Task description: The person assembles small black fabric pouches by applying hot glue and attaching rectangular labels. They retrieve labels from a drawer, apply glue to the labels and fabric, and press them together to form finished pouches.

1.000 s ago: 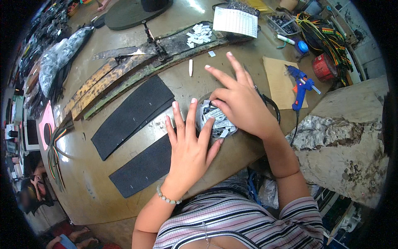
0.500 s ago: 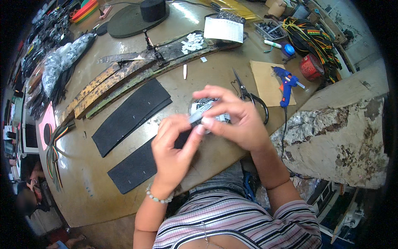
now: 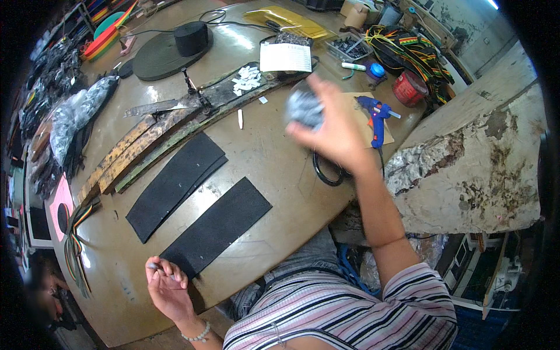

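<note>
Crumpled grey wad (image 3: 304,108) sits in your right hand (image 3: 333,131), lifted clear above the desk (image 3: 274,169) near its far side; the picture is blurred there, but your fingers look curled around the wad, so that grip is closed on it. Held up like this, it touches nothing on the surface.

Nearest to you, your left hand (image 3: 168,286) rests at the desk's near edge, palm up and fingers loosely curled, with something small and pale pinched at the fingertips; I cannot tell what it is. That hand lies just beside the near end of the closer black strip (image 3: 217,226), touching or almost touching it.

A second black strip (image 3: 175,185) lies parallel a little farther out, apart from the first. Beyond them, long worn wooden slats (image 3: 146,153) run diagonally across the desk, with a scatter of small white pieces (image 3: 245,80) on their far end and a short white stick (image 3: 240,118) close by.

Below your raised hand, a black loop of cord (image 3: 328,172) lies on the surface. A blue glue gun (image 3: 374,114) rests on a brown sheet just right of the hand, close enough to crowd any lowering there. Farther back stand a white card (image 3: 285,57), a red tin (image 3: 409,88) and a round black spool (image 3: 191,38) on a dark disc.
</note>
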The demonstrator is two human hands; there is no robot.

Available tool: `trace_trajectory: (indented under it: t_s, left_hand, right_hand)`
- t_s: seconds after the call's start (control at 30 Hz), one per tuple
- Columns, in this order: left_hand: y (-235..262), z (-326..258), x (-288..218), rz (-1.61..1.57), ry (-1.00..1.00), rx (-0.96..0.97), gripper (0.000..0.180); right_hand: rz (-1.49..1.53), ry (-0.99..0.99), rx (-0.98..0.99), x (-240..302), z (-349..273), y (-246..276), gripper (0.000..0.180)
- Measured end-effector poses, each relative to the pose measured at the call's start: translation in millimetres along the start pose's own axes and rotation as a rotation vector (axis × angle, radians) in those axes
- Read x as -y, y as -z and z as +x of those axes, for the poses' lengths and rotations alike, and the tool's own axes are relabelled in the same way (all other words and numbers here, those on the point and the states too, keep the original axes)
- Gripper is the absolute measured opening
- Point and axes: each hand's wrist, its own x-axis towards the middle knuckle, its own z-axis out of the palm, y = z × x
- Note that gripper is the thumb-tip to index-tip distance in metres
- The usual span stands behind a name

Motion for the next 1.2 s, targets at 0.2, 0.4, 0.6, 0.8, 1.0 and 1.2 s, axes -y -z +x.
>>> trace_trajectory:
  t_s: [0.2, 0.4, 0.6, 0.8, 1.0, 1.2]
  left_hand:
    - [-9.1, 3.1, 2.2, 1.953, -0.453, 0.047, 0.074]
    - [-10.9, 17.9, 0.8, 2.014, -0.414, 0.227, 0.088]
    - [-14.4, 29.4, 9.2, 1.917, -0.445, 0.223, 0.084]
    - [-21.5, 43.1, 12.5, 1.883, -0.562, 0.294, 0.082]
    - [-42.6, 23.7, -8.0, 1.721, -0.649, 0.248, 0.085]
    - [-40.9, -36.1, -1.3, 1.706, -0.589, 0.281, 0.091]
  right_hand:
    - [-0.460, -0.504, 0.053, -127.1, 114.2, -6.5, 0.107]
    - [-0.545, -0.411, -0.076, -138.7, 104.8, -41.3, 0.101]
    - [-0.273, -0.354, 0.299, -19.5, -59.4, 3.6, 0.054]
    - [-0.215, -0.149, -0.100, -22.3, -77.6, -48.1, 0.045]
    - [0.028, 0.001, -0.025, 24.8, -37.3, -33.4, 0.041]
    - [0.512, 0.350, 0.890, 85.8, -74.2, -2.5, 0.048]
